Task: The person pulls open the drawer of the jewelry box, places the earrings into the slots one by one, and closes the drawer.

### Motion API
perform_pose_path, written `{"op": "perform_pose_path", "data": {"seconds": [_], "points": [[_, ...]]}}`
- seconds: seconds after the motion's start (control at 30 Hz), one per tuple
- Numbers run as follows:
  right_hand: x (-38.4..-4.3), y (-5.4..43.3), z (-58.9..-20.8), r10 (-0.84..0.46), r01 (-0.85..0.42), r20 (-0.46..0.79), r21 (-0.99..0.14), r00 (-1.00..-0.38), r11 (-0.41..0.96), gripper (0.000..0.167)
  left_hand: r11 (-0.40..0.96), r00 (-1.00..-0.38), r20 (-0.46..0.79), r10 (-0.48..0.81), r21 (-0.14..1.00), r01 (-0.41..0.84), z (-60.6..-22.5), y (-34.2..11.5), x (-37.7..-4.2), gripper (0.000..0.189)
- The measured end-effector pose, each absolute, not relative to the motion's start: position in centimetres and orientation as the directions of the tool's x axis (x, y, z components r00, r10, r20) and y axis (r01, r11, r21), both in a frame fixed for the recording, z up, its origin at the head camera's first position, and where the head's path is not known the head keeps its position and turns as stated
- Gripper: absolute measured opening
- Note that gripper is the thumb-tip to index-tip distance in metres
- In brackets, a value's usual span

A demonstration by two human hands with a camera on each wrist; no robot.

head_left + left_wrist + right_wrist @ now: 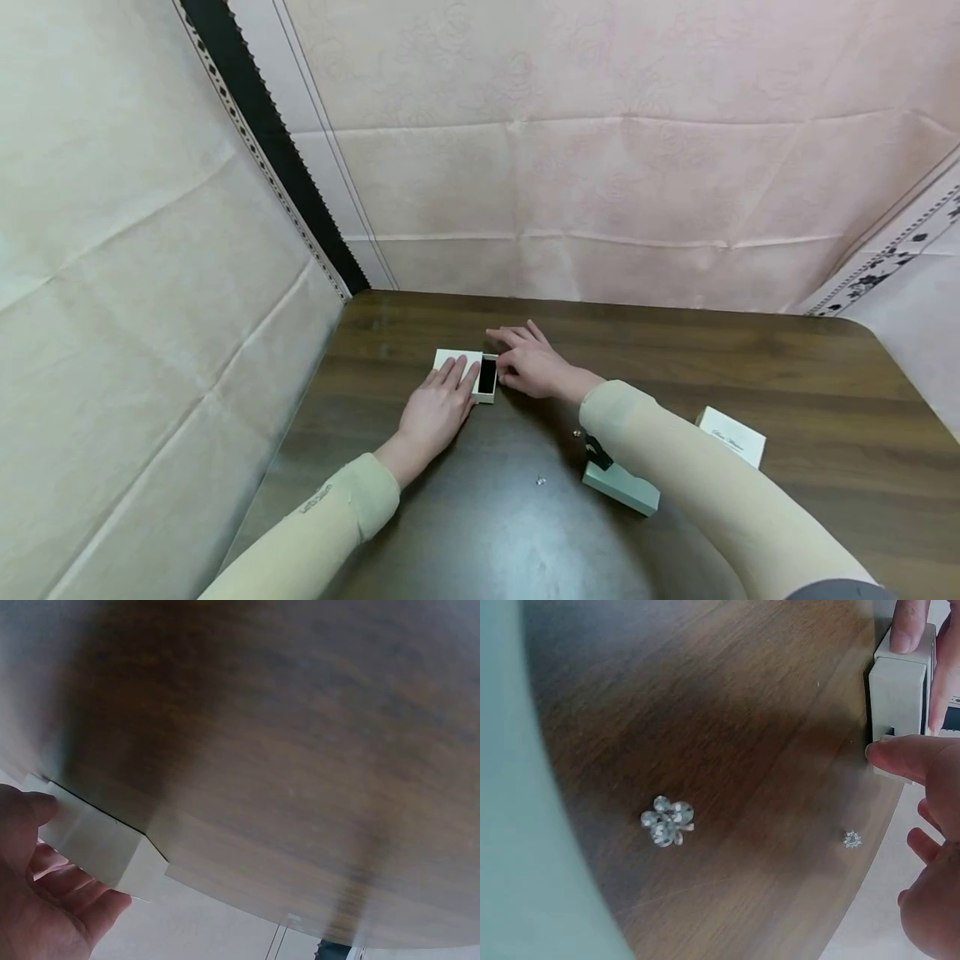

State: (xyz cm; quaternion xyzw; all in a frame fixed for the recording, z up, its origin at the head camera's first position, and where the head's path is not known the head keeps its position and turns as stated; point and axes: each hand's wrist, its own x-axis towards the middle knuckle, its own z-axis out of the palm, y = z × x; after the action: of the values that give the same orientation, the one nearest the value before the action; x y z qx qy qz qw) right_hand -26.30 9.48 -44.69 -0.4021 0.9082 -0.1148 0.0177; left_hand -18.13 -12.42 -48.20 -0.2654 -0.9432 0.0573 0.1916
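Note:
A small white drawer-style box [456, 357] lies near the back of the table, its drawer [487, 377] slid partway out to the right and showing a black inside. My left hand [438, 408] holds the outer sleeve, fingers laid over its top and the thumb against the near side, as the left wrist view shows. At the drawer's right end is my right hand [534, 367], its thumb and finger pinching the end wall. In the right wrist view, a small dark notch or tab [889, 731] shows beside that fingertip. The other right fingers are spread behind it.
Two sparkling flower-shaped jewellery pieces, one larger [667, 821] and one smaller [852, 839], lie on the wooden table [480, 517]. Under the right forearm are a pale green box [621, 487] and a black item [597, 452]. A white box with script [733, 435] stands farther right.

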Motion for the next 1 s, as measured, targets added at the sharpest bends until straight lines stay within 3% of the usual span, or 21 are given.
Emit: {"op": "perform_pose_path", "data": {"seconds": [1.0], "points": [[-26.4, 10.6, -44.7, -0.716, -0.702, 0.030, -0.230, -0.698, 0.674, 0.019, 0.844, -0.775, 0.335, 0.536, -0.240, 0.480, -48.2, -12.5, -18.0, 0.053]]}}
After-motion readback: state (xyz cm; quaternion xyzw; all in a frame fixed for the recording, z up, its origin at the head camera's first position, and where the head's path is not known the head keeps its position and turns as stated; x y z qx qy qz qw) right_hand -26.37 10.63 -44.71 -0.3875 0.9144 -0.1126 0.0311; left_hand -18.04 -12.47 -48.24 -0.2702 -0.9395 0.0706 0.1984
